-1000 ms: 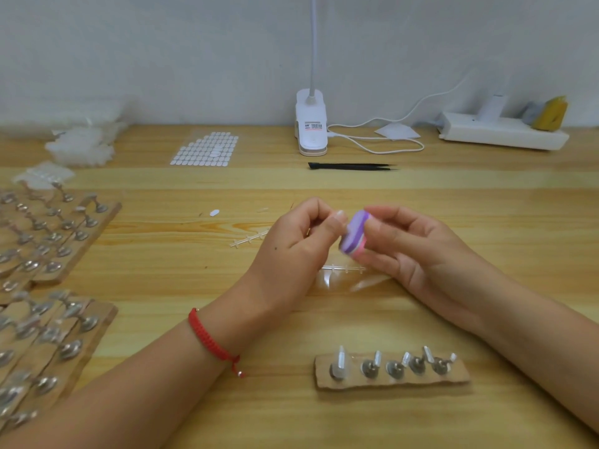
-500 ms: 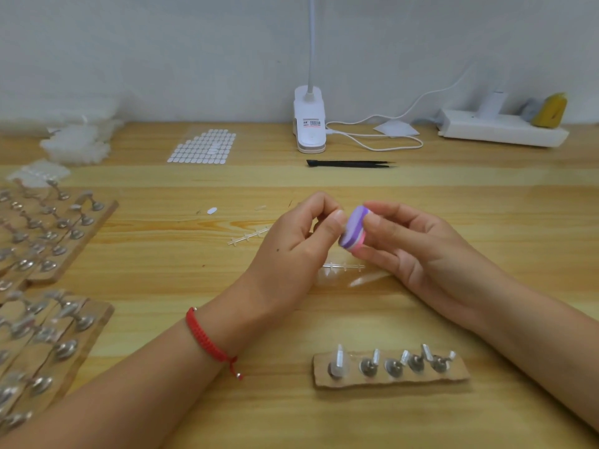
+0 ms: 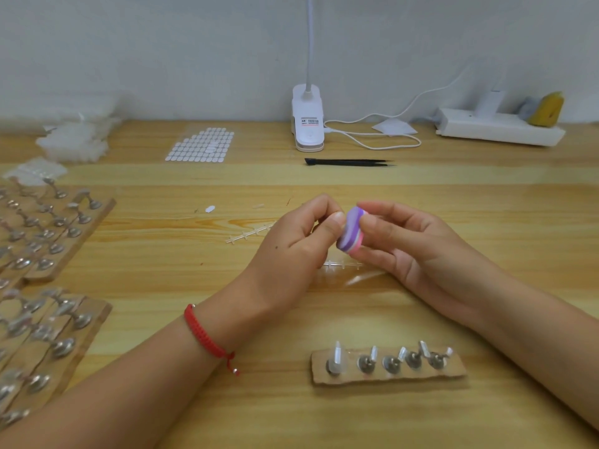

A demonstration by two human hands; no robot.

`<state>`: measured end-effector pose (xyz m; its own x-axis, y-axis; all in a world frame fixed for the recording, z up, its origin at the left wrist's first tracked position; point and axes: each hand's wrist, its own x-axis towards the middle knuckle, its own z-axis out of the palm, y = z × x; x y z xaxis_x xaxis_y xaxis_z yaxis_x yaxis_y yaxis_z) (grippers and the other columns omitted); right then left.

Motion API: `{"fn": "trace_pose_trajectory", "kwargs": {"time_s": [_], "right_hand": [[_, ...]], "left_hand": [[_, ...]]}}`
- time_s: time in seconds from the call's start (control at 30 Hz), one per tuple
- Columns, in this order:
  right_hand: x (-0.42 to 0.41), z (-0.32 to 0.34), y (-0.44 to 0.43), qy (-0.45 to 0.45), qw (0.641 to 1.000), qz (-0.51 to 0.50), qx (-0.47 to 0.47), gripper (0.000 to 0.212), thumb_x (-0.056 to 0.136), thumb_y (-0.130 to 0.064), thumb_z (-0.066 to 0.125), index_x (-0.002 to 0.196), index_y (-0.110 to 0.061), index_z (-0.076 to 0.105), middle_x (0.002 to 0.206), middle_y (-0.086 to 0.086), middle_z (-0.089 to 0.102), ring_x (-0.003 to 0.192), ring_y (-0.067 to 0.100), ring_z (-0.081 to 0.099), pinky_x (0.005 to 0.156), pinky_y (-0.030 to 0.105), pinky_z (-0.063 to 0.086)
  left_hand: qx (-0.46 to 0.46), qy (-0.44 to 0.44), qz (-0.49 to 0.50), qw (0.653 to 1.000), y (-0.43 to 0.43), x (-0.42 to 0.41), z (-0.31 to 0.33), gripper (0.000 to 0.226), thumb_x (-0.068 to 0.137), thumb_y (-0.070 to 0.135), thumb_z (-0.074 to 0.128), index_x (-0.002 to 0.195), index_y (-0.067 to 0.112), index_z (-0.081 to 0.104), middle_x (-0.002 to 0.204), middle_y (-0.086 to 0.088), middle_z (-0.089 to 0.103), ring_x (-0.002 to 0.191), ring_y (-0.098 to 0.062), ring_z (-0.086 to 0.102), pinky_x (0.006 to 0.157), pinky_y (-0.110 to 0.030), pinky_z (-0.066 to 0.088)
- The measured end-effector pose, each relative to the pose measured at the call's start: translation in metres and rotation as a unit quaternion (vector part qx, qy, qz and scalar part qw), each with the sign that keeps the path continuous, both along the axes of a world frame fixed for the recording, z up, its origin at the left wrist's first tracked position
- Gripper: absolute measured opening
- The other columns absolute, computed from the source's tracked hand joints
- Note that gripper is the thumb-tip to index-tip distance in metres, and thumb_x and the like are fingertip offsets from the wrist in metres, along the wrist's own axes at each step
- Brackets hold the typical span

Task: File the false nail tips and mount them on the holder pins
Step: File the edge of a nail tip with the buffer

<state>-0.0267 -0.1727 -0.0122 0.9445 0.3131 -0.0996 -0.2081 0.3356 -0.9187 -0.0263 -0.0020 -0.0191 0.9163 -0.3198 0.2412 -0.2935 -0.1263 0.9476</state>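
My right hand (image 3: 418, 251) pinches a small purple and pink buffer block (image 3: 350, 234) over the middle of the table. My left hand (image 3: 291, 254) has its thumb and fingers pinched together right against the block's left face; whatever it pinches is hidden behind the fingers. Nearer to me lies a cardboard holder strip (image 3: 389, 375) with several metal pins; a clear nail tip (image 3: 337, 359) sits on the leftmost pin. Clear plastic sprues (image 3: 249, 234) lie on the table beside and under my hands.
Several more cardboard pin boards (image 3: 48, 254) fill the left side. At the back are a sheet of white sticker dots (image 3: 201, 145), a pile of clear tips (image 3: 74, 144), a white clip lamp (image 3: 308, 124) with its cord, black tweezers (image 3: 348, 162) and a white power strip (image 3: 499, 128).
Both hands stay together with the block; the block has tilted and shifted slightly against the left fingertips. Nothing else moved.
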Motion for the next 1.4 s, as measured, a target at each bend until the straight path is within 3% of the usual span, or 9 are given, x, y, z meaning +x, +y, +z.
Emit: {"fn": "trace_pose_trajectory", "kwargs": {"time_s": [0.1, 0.3, 0.43, 0.57, 0.7, 0.83, 1.03, 1.23, 1.4], "right_hand": [[-0.0017, 0.0005, 0.0018, -0.009, 0.999, 0.028, -0.022, 0.017, 0.071, -0.009, 0.070, 0.086, -0.013, 0.077, 0.088, 0.011, 0.074, 0.078, 0.018, 0.073, 0.067, 0.023, 0.057], [0.0053, -0.0019, 0.0008, 0.029, 0.986, -0.122, 0.106, 0.025, 0.076, -0.008, 0.067, 0.100, -0.008, 0.063, 0.084, 0.005, 0.072, 0.082, 0.016, 0.071, 0.071, 0.023, 0.057], [0.0043, -0.0019, 0.0001, 0.025, 0.992, -0.088, 0.089, 0.025, 0.076, -0.009, 0.067, 0.101, -0.008, 0.063, 0.088, 0.008, 0.071, 0.082, 0.017, 0.071, 0.070, 0.024, 0.057], [0.0019, -0.0010, 0.0003, 0.005, 0.997, -0.058, 0.056, 0.023, 0.073, -0.009, 0.069, 0.096, -0.010, 0.068, 0.093, 0.012, 0.072, 0.084, 0.019, 0.073, 0.069, 0.025, 0.057], [0.0022, 0.0009, -0.0013, 0.011, 0.997, -0.043, 0.065, 0.018, 0.072, -0.008, 0.069, 0.087, -0.014, 0.076, 0.093, 0.010, 0.074, 0.085, 0.019, 0.073, 0.069, 0.025, 0.057], [0.0011, 0.0005, 0.0002, -0.013, 0.999, -0.025, 0.043, 0.017, 0.072, -0.009, 0.070, 0.084, -0.019, 0.078, 0.095, 0.010, 0.075, 0.088, 0.018, 0.073, 0.070, 0.025, 0.057], [0.0005, -0.0003, 0.0006, -0.032, 0.999, -0.013, 0.031, 0.019, 0.074, -0.008, 0.069, 0.085, -0.020, 0.079, 0.089, 0.006, 0.075, 0.083, 0.017, 0.073, 0.069, 0.025, 0.057], [0.0035, -0.0024, -0.0010, 0.009, 0.994, -0.068, 0.085, 0.021, 0.071, -0.007, 0.070, 0.092, -0.010, 0.072, 0.089, 0.008, 0.073, 0.081, 0.018, 0.072, 0.069, 0.025, 0.058], [0.0007, -0.0023, 0.0021, -0.024, 0.998, -0.044, 0.026, 0.019, 0.069, -0.008, 0.072, 0.086, -0.013, 0.076, 0.086, 0.007, 0.073, 0.079, 0.018, 0.073, 0.068, 0.025, 0.058]], "left_hand": [[0.008, -0.007, 0.018, 1.000, -0.0007, -0.0011, 0.0012, 0.022, 0.088, 0.028, 0.042, 0.070, 0.016, 0.045, 0.052, 0.015, 0.039, 0.049, -0.002, 0.034, 0.050, -0.015, 0.029], [0.011, -0.033, 0.038, 0.999, -0.0020, -0.0042, 0.0022, 0.024, 0.097, 0.024, 0.052, 0.075, 0.016, 0.051, 0.048, 0.017, 0.043, 0.044, -0.001, 0.034, 0.046, -0.011, 0.029], [-0.100, 0.055, 0.093, 0.989, 0.0024, 0.0027, 0.0037, 0.023, 0.075, 0.038, 0.066, 0.078, 0.015, 0.069, 0.059, 0.016, 0.055, 0.038, -0.005, 0.037, 0.043, -0.015, 0.033], [-0.083, 0.065, 0.086, 0.991, 0.0030, 0.0033, 0.0023, 0.024, 0.070, 0.050, 0.066, 0.080, 0.031, 0.076, 0.067, 0.013, 0.061, 0.042, -0.007, 0.041, 0.043, -0.019, 0.031], [-0.064, 0.056, 0.081, 0.993, 0.0022, 0.0020, 0.0014, 0.023, 0.071, 0.050, 0.067, 0.085, 0.034, 0.077, 0.066, 0.007, 0.063, 0.043, -0.008, 0.041, 0.045, -0.020, 0.032], [-0.093, 0.062, 0.096, 0.989, 0.0033, 0.0028, 0.0024, 0.020, 0.070, 0.040, 0.072, 0.082, 0.027, 0.079, 0.051, 0.014, 0.059, 0.042, -0.005, 0.037, 0.045, -0.012, 0.034], [-0.099, 0.080, 0.119, 0.985, 0.0036, 0.0031, 0.0029, 0.021, 0.065, 0.043, 0.073, 0.076, 0.027, 0.077, 0.045, 0.013, 0.049, 0.041, -0.006, 0.033, 0.043, -0.013, 0.031], [-0.055, 0.090, 0.116, 0.988, 0.0032, 0.0030, 0.0010, 0.012, 0.081, 0.032, 0.071, 0.081, 0.020, 0.074, 0.038, 0.011, 0.038, 0.034, -0.004, 0.032, 0.038, -0.011, 0.028], [-0.045, 0.080, 0.114, 0.989, 0.0036, 0.0028, 0.0006, 0.012, 0.087, 0.025, 0.066, 0.085, 0.013, 0.070, 0.035, 0.011, 0.038, 0.030, -0.002, 0.032, 0.036, -0.010, 0.028]]}}
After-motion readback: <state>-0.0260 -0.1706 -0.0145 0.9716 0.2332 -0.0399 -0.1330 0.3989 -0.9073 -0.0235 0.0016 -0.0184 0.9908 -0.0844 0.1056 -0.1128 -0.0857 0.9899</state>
